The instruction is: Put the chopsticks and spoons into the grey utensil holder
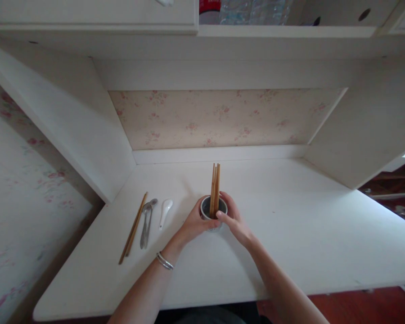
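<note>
A round grey holder [206, 208], open at the top, stands on the white desk with several wooden chopsticks [215, 189] upright in it. My left hand [197, 221] is wrapped round its left side, thumb along the near rim. From the right, my right hand [234, 220] curls about the same holder, its thumb at the near rim beside the chopsticks. Most of the holder's outer wall is hidden by my hands. Left of them lie a white spoon [165, 213], two metal spoons [146, 223] side by side and a pair of wooden chopsticks [133, 229].
The white desk [307, 238] has side panels [64, 108] left and right and a shelf [222, 47] overhead. Plastic bottles [253, 11] stand on that shelf. Floral wallpaper [209, 119] covers the back. The desk's front edge runs close to my body.
</note>
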Demonstrator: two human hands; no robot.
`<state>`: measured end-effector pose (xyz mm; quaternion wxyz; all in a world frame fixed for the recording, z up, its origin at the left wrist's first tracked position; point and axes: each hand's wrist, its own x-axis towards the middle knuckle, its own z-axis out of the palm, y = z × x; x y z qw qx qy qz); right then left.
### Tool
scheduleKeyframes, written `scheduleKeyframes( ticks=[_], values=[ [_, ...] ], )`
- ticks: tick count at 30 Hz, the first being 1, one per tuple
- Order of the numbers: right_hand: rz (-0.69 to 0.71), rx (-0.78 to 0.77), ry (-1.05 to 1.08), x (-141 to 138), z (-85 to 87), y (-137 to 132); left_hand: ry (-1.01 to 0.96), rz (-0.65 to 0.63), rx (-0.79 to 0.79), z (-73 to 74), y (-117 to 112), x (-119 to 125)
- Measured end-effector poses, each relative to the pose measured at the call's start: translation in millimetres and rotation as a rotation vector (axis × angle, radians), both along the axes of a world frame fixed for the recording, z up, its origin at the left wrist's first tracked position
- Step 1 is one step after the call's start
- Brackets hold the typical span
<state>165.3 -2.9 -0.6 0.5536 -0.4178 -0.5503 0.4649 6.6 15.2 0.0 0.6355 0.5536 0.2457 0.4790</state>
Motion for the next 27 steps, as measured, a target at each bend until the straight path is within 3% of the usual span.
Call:
scheduleKeyframes(
  ticks=[3, 11, 16, 20, 22, 27],
  values=[
    [0.096, -0.036, 0.099, -3, -7.9, -8, 0.077, 0.036, 0.003, -0.5, 0, -1],
    [0.108, 0.033, 0.047, -5, -14.1, -9, 0.260, -0.004, 0.108, 11.7, -9, -18],
    [0.093, 0.000, 0.040, -4, -20.0, -9, 0.638, 0.194, 0.082, 28.0, -6, -79],
    [0.088, -0.018, 0.043, -3, -23.5, -8, 1.041, 0.571, 0.072, 32.1, 5, -148],
    [0.087, -0.022, 0.048, -3, -24.0, -8, 1.244, 0.669, 0.066, 28.8, 7, -178],
    [0.072, -0.015, 0.065, -4, -24.0, -9, 1.632, 0.582, 0.014, 13.0, 2, -217]
  ],
)
